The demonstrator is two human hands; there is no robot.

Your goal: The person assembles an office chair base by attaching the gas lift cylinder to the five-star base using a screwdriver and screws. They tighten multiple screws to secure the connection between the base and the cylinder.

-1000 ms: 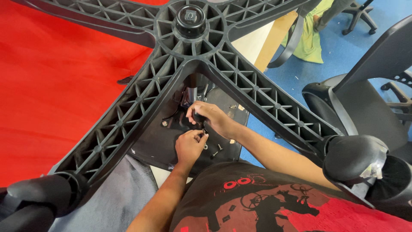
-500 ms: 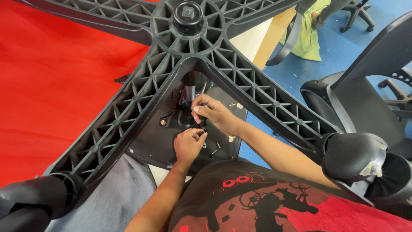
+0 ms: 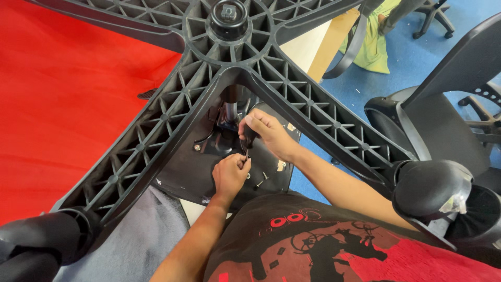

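An office chair lies upside down, and its black five-legged base (image 3: 292,99) spreads across the view. Both my hands reach between two legs to the seat's dark underside (image 3: 182,172). My right hand (image 3: 269,130) grips a small black-handled tool (image 3: 249,138) held upright next to the metal mechanism (image 3: 222,138) around the gas cylinder (image 3: 230,110). My left hand (image 3: 229,175) sits just below, its fingers pinched around the tool's thin lower end. Whatever fastener is under the tip is hidden by the fingers.
Loose screws (image 3: 260,183) lie on the seat underside near my left hand. Casters (image 3: 433,188) cap the leg ends at right and lower left (image 3: 47,240). Another black chair (image 3: 449,115) stands right. Red floor covering (image 3: 62,104) is left, blue floor (image 3: 412,57) right.
My right hand has shifted slightly up and to the right on the tool. My left hand stays pinched below it. The view has moved a little.
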